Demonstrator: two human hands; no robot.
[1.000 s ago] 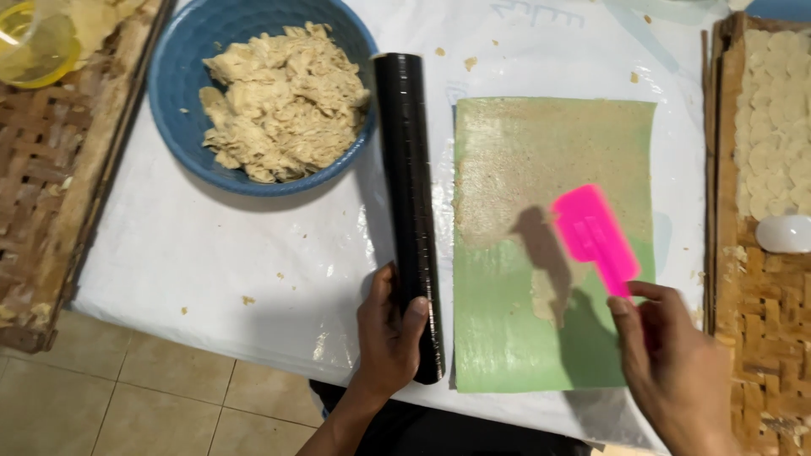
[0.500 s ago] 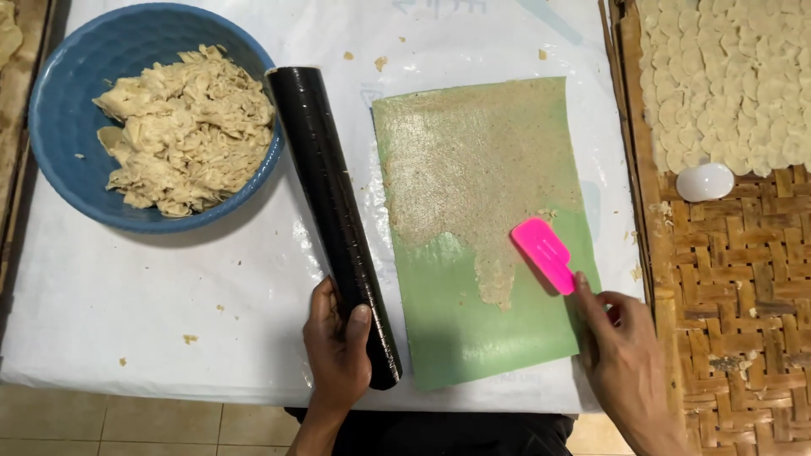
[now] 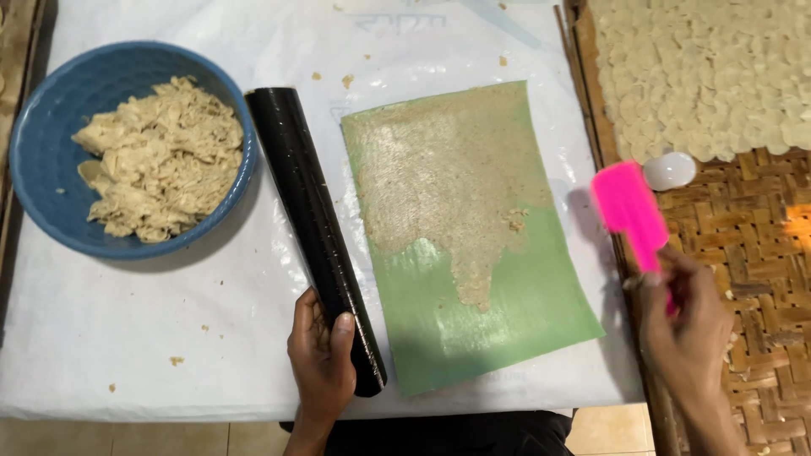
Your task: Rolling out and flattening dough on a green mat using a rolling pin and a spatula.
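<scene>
My left hand is wrapped round the near end of the black roller, thumb on top, roller lying flat on the white sheet beside the green mat. My right hand is closed on the pink scraper; handle hidden in my fist, blade blurred, lifted over the woven tray edge. Wrist cut off at btm.

Bright overhead light, soft shadows, glossy glare, slight motion blur

Roller: glossy black. Scraper: bright pink. Sheet: green, coated beige; bowl: blue; tray: brown woven lattice.
</scene>
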